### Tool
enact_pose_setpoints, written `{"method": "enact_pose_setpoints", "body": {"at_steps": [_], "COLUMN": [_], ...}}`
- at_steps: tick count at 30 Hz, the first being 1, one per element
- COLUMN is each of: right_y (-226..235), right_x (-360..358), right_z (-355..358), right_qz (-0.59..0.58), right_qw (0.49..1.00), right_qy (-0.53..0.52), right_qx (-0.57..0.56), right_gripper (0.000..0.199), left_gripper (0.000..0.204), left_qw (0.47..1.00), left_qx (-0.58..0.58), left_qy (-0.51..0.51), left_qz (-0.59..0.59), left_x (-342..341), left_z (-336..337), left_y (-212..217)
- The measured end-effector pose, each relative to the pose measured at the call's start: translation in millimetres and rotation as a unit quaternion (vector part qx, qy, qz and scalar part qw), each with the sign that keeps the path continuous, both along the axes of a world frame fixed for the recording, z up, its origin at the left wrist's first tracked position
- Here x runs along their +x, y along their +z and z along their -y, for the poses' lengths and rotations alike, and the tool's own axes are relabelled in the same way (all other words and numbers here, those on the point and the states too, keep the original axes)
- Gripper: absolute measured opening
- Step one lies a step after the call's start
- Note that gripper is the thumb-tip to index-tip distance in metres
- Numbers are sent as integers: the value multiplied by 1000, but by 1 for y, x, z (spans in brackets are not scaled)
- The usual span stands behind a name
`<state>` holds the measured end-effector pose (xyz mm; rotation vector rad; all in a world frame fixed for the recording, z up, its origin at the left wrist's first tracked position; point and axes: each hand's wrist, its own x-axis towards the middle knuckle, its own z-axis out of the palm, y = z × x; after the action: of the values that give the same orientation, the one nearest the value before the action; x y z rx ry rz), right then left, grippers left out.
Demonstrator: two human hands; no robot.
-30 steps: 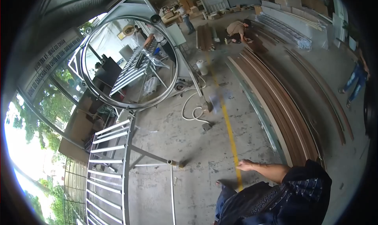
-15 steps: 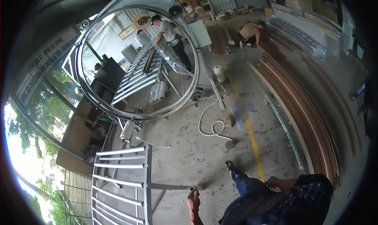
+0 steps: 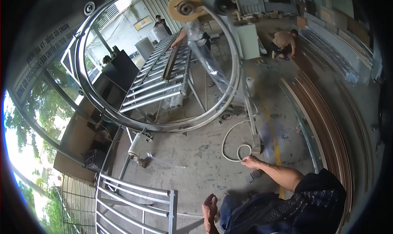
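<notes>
Seen from above, the right hand (image 3: pixel 250 162) hangs open just beside a coiled white hose (image 3: pixel 233 146) on the concrete floor (image 3: pixel 192 160). The left hand (image 3: pixel 210 206) rests near a grey metal gate (image 3: pixel 135 201). A large steel ring (image 3: pixel 163 62) stands beyond.

One large metal ring (image 3: pixel 159 62), two barred metal frames (image 3: pixel 157 84), perhaps three other people (image 3: pixel 284 41).

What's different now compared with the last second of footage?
The view tilted up and closer to the big steel ring, which now fills the upper frame. The right hand lifted forward, empty, above the white hose. The left hand came into view low. Nothing was grasped. The gate panel stayed put.
</notes>
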<state>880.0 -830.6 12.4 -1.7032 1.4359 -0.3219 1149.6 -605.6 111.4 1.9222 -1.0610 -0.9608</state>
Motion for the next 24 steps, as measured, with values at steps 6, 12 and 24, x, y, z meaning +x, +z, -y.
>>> {"method": "enact_pose_setpoints", "body": {"at_steps": [6, 12, 24], "right_y": [5, 18, -63], "right_x": [75, 128, 97], "right_z": [78, 116, 108], "right_qz": [53, 38, -167], "right_qw": [997, 994, 938], "right_qy": [52, 102, -122], "right_qx": [4, -19, 280], "right_gripper": [34, 31, 37], "left_gripper": [35, 32, 32], "left_qw": [998, 985, 987], "left_qx": [-55, -158, 47], "left_qy": [-44, -60, -150], "left_qz": [-1, -34, 42], "left_x": [40, 128, 244], "left_z": [116, 249, 313], "left_y": [25, 0, -16]}}
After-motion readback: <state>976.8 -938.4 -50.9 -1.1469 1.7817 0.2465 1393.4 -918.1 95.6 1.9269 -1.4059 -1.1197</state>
